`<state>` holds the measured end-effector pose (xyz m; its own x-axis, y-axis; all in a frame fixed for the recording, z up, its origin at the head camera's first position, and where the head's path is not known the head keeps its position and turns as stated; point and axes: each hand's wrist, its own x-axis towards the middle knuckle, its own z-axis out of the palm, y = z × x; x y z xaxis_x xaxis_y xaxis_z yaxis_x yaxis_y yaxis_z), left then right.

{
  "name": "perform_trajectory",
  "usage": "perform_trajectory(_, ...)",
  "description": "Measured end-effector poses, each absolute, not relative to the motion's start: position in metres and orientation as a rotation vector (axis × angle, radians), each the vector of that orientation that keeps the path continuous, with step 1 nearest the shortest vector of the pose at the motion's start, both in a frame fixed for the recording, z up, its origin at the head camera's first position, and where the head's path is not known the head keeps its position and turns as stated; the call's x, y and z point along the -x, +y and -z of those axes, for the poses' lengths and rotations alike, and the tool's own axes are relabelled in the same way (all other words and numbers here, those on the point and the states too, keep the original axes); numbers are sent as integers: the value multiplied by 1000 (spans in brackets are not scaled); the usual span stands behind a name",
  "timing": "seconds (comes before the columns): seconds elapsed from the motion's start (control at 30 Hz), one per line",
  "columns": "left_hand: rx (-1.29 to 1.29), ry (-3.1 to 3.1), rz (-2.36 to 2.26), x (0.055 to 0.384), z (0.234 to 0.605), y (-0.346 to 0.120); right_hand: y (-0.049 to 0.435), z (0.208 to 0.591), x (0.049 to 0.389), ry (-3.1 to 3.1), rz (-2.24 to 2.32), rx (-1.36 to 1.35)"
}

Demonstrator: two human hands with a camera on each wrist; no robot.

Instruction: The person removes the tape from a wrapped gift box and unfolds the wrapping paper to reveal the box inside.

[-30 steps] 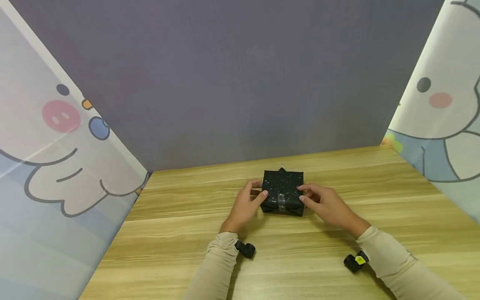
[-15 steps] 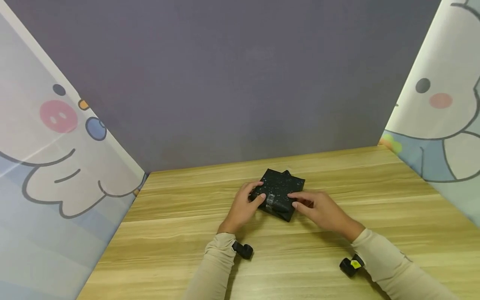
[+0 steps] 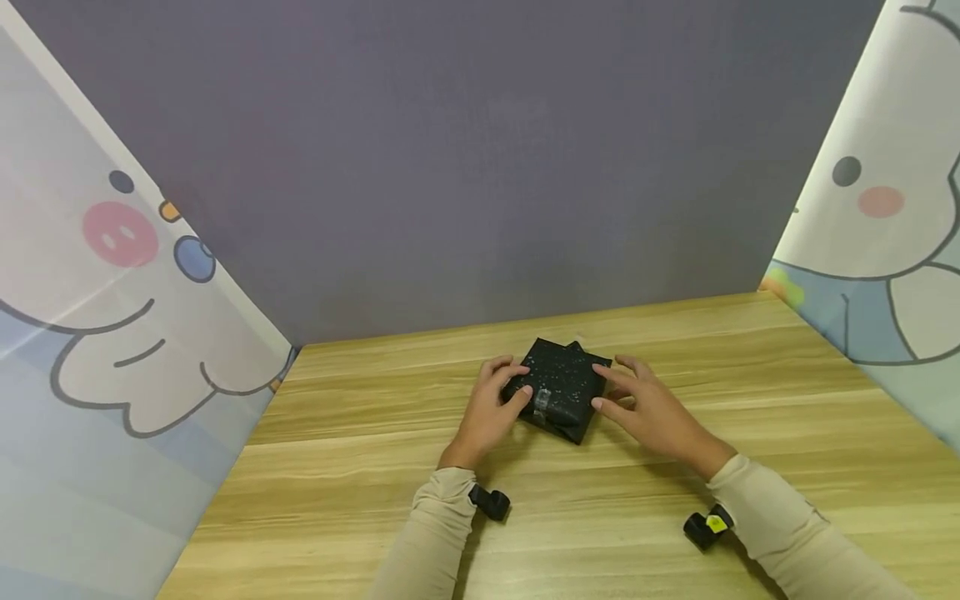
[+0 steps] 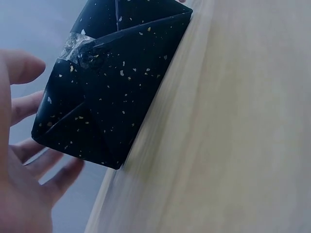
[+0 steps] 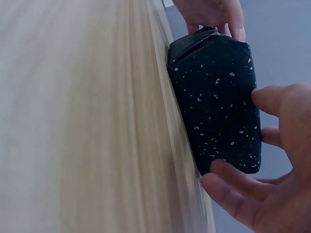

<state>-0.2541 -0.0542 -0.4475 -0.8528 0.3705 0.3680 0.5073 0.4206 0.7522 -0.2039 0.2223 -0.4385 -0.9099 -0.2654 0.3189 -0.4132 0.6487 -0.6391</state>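
Note:
A small box wrapped in black paper with pale flecks [image 3: 558, 379] lies turned at an angle on the wooden table. Clear tape [image 4: 77, 48] crosses its folded end in the left wrist view. My left hand [image 3: 486, 417] holds its left corner, thumb and index finger at the upper edge. Around the right corner is my right hand [image 3: 660, 417], its thumb [image 5: 269, 99] touching the edge and its other fingers spread along the side. The box's underside is hidden.
Wood-grain table [image 3: 337, 500] surrounds the box. A grey panel [image 3: 480, 167] rises behind it. Cartoon-printed sheets stand at the left [image 3: 112, 333] and right [image 3: 885, 250]. Black cameras [image 3: 491, 502] are strapped to both wrists.
The box has turned clockwise from facing square to an angled position. My right hand slid toward its near side, then moved back out to its right corner. My left hand stayed nearly in place.

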Motion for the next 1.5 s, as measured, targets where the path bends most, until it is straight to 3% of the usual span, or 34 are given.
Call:
perform_trajectory(0.57,966,-2416,1141,249,445,-47,221,439,202,-2667,-1173,-542)
perform_trajectory(1.2,856,-2503,1211,247,440,-37,220,439,203,-2710,-1189,-579)
perform_trajectory(1.5,840,-2476,1168,246,438,-31,214,436,201,-2824,-960,-494)
